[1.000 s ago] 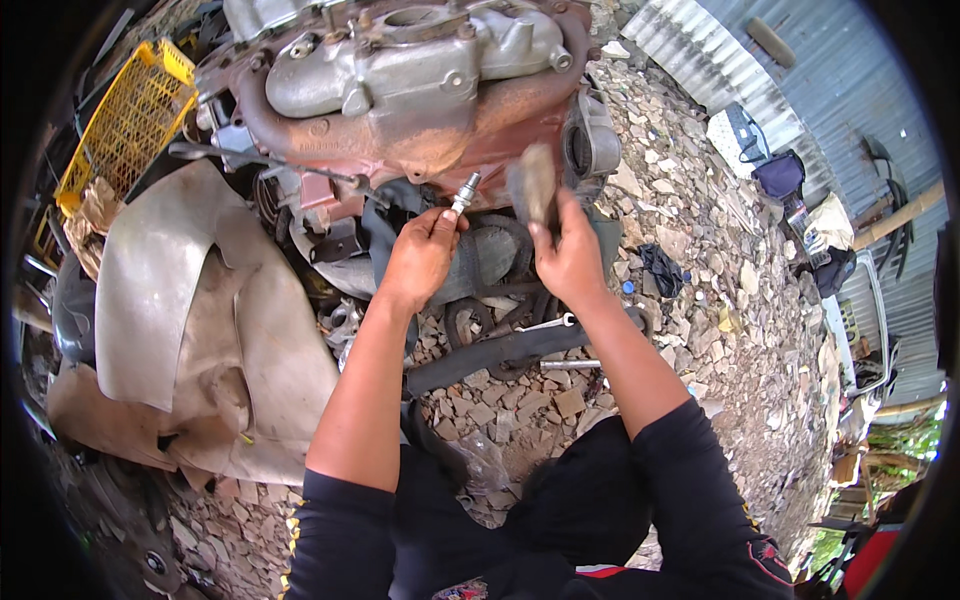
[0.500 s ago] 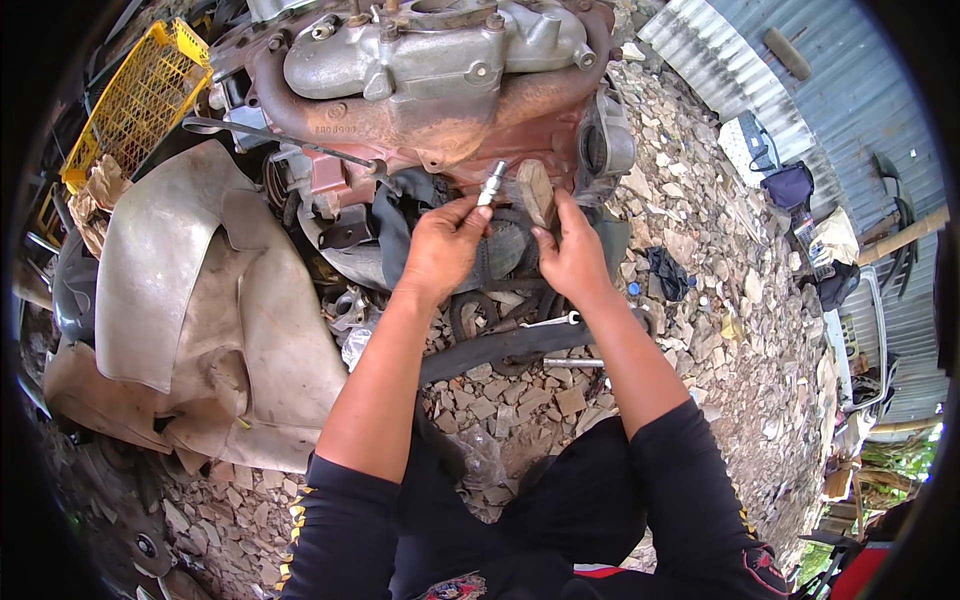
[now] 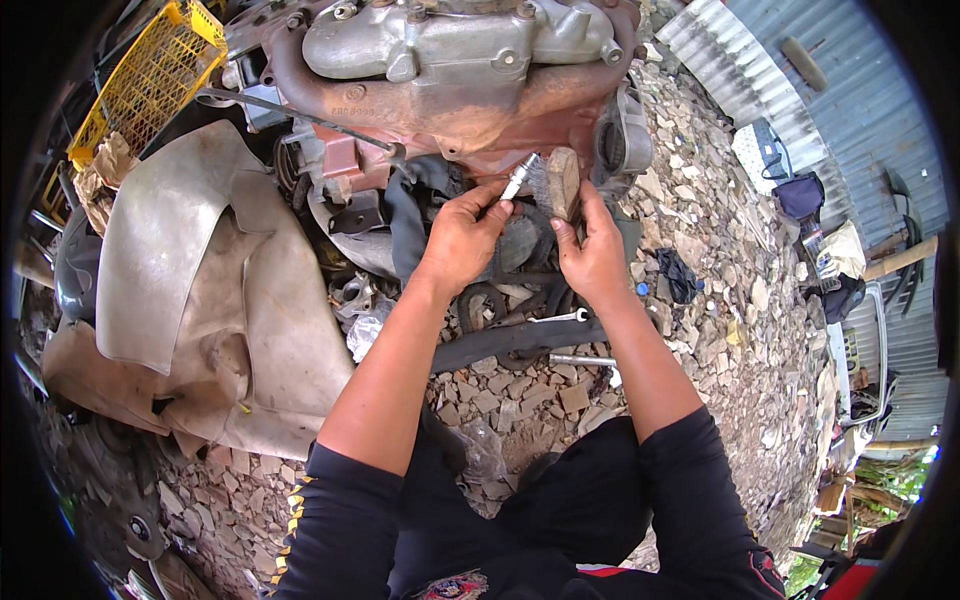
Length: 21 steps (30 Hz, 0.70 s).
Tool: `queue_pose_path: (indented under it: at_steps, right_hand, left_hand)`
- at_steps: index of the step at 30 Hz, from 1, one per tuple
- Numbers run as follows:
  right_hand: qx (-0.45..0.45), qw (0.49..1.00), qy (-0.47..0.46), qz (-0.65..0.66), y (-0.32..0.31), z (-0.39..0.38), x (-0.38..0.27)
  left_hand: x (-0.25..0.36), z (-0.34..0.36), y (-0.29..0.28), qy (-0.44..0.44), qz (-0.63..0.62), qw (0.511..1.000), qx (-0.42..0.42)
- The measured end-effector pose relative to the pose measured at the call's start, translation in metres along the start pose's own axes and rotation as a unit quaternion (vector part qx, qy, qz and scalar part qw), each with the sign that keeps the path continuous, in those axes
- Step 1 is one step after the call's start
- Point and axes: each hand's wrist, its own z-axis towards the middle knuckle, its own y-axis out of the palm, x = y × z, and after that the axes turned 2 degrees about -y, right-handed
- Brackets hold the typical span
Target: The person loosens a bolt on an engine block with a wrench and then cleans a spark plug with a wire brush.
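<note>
1. Both hands work close together just below the engine [image 3: 450, 70] — the left hand [image 3: 462, 235] pinches a small metal part [image 3: 517, 180], apparently a spark plug, its tip up toward the block.
2. Right hand [image 3: 592, 255] grips a wooden-backed brush [image 3: 555, 183], bristles touching or almost touching the part.
3. Cleaning looks mid-way, I judge: how much grime is left on the part is too small to tell.
4. Engine sits on gravel [image 3: 720, 250], rusty and partly stripped — a wrench [image 3: 560, 317] and a steel rod [image 3: 580, 360] lie near the forearms, a tan tarp [image 3: 190, 290] and yellow crate [image 3: 150, 80] to the left.
</note>
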Motion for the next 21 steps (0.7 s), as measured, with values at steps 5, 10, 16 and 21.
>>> queue_pose_path:
  at_steps: [5, 10, 16, 21]
  right_hand:
    - [0.016, 0.999, -0.027, -0.016, 0.000, -0.001, 0.005]
    - [0.056, 0.996, -0.012, 0.065, -0.005, 0.002, 0.010]
    - [0.113, 0.984, -0.046, 0.128, -0.006, 0.016, -0.023]
    - [0.037, 0.998, -0.001, -0.056, -0.003, 0.002, 0.005]
  left_hand:
    - [0.003, -0.002, 0.001, -0.029, -0.031, 0.999, 0.005]
    - [0.004, 0.000, 0.005, -0.002, -0.063, 0.997, 0.039]
    - [-0.002, 0.001, 0.001, 0.016, -0.044, 0.996, 0.079]
    - [0.001, 0.001, 0.001, -0.002, -0.121, 0.987, 0.104]
